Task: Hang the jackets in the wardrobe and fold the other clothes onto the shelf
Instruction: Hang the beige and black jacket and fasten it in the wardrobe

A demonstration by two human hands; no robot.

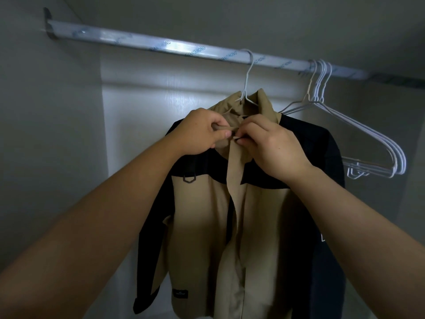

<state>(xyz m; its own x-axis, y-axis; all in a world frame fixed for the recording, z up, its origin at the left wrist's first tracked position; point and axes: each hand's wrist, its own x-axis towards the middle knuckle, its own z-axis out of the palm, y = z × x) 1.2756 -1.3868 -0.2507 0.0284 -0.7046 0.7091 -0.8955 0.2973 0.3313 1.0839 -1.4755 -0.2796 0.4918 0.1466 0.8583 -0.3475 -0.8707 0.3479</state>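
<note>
Wardrobe (147, 95) interior, rail (147, 43) runs across the top. Tan/black jacket (200, 215) is on its wire hanger (248, 72), hooked mid-rail, long axis straight down, front toward the camera. Spare hangers (368, 137) are bunched just to its right; the long run of rail on its left gives room to slide. Both hands are at the collar, equally near. Left hand (197, 132) fingers pinch the tan collar flap; right hand (273, 148) fingers pinch the placket's top edge. Likely closing the neck. Placket below gapes.
</note>
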